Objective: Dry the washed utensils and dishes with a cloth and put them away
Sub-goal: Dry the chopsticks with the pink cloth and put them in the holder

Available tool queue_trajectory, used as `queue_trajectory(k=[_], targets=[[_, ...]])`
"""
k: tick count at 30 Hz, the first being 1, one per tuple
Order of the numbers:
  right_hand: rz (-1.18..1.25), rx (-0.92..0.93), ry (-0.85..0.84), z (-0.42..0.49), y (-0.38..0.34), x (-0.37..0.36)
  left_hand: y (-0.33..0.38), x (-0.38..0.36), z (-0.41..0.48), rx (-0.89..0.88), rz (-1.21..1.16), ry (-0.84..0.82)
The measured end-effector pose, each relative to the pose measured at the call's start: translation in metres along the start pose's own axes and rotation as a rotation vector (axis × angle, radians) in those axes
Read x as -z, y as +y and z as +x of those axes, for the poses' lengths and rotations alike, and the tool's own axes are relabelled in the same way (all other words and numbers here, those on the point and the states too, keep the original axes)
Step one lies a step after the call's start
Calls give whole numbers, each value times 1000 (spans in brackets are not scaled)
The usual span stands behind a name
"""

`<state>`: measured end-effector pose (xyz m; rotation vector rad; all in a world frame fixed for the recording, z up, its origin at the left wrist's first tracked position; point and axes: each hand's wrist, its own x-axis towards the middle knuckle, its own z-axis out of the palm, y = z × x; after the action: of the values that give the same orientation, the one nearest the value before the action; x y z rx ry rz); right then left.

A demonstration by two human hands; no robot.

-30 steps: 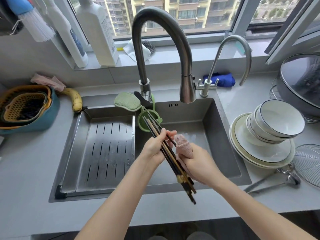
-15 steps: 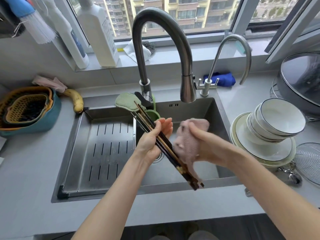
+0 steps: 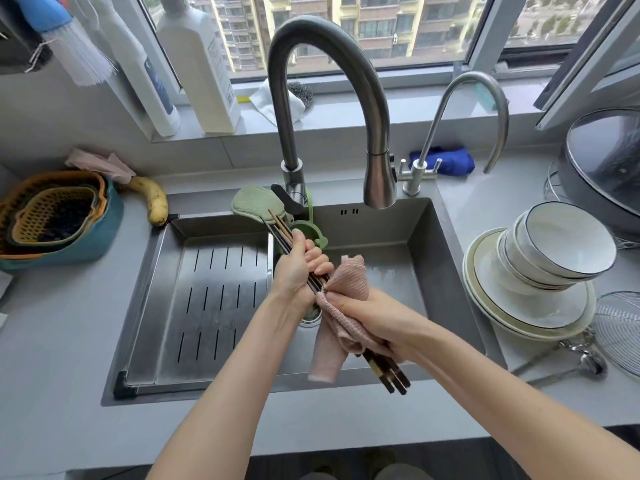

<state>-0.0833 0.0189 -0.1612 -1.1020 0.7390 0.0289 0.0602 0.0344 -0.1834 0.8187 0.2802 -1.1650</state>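
Over the sink (image 3: 440, 261), both hands at work.

Left hand (image 3: 297, 270) grips a bundle of chopsticks (image 3: 390, 373) near their thin ends, fingers curled round the sticks. Bundle runs on a slant. Tips point up and left, close to the green sponge (image 3: 250, 201) at the foot of the big tap (image 3: 325, 74). Thick ends point down and right, over the sink's front edge. Sticks are dark with lighter bands; number hard to make out, several at least.

Right hand (image 3: 375, 323) is closed round a cloth (image 3: 348, 284), pink and ribbed, which wraps the middle of the bundle just below the left hand. One end of the cloth stands up above the knuckles; the other hangs loose below the hand. The two hands nearly touch.

Left half of the sink holds a slotted metal tray (image 3: 207, 299).

Counter to the right: a stack of plates (image 3: 519, 317) with white bowls (image 3: 561, 244) tipped on top, long-handled metal utensils (image 3: 585, 362) lying in front, a wire strainer (image 3: 620, 323) beside them.

Counter to the left: a banana (image 3: 154, 202) and nested baskets (image 3: 52, 220).
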Motion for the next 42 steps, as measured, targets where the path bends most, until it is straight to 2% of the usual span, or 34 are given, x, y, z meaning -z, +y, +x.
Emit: queue_trajectory(k=[7, 11, 14, 18, 22, 24, 29, 33, 36, 40, 42], targets=[[-101, -72, -53, -46, 16, 12, 13, 17, 4, -35, -50, 11], [-181, -96, 136, -56, 7, 44, 35, 32, 1, -50, -164, -18], [-180, -80, 82, -24, -15, 44, 29, 22, -13, -60, -36, -91], [-94, -64, 29, 26, -28, 0, 7, 2, -25, -79, 118, -148], [-107, -40, 150, 39, -19, -19, 2, 2, -26, -102, 197, -64], [-124, -36, 156, 30, -14, -21, 5, 3, -29, -155, 296, 0], [-212, -105, -92, -7, -3, -23, 23, 12, -24, -200, 258, 113], [-289, -50, -99, -14, 8, -27, 32, 19, -19, -177, 199, 148], [-153, -5, 8, -12, 5, -33, 39, 20, -24, -80, 59, 39], [7, 83, 187, -4, -11, -43, 22, 29, -44, 82, 313, -201], [19, 88, 206, -1, -14, -50, 19, 29, -51, 79, 353, -188]])
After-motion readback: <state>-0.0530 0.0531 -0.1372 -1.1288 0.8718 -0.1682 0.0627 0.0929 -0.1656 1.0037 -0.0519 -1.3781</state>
